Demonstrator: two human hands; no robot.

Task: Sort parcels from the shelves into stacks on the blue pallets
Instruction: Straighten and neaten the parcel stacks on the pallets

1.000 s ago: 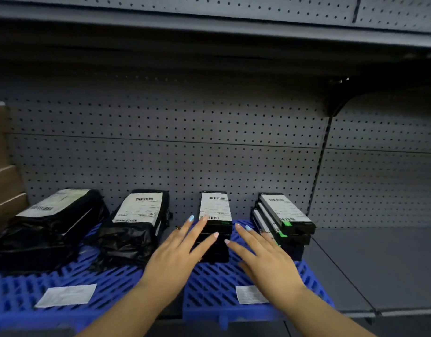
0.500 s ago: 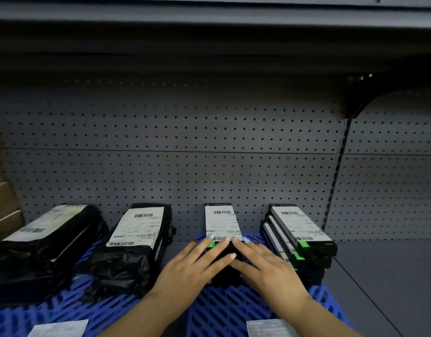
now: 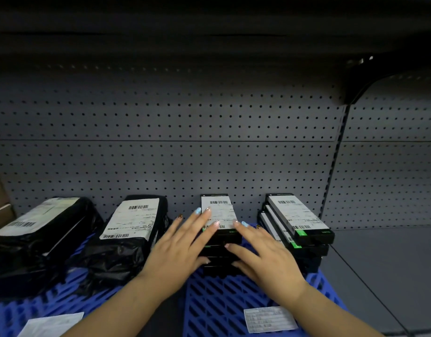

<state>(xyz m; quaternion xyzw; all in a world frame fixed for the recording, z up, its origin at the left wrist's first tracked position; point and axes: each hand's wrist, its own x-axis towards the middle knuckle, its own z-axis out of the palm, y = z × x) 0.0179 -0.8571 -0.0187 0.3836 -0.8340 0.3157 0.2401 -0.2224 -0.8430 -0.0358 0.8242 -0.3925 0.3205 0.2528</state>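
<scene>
Stack of flat black boxes with white barcode labels: centre of view, on the right blue slatted plastic pallet, near the grey perforated back panel. Left hand: fingers spread, laid on the top label and the stack's left side, thumb against the front. Right hand: fingers spread along the stack's right side, thumb at the front; whether either hand actually grips cannot be told. Second stack of black labelled boxes with green tabs: just right, fanned unevenly, same pallet. White paper slip: on that pallet's near edge. Two black plastic-wrapped labelled parcels: on the left blue pallet.
</scene>
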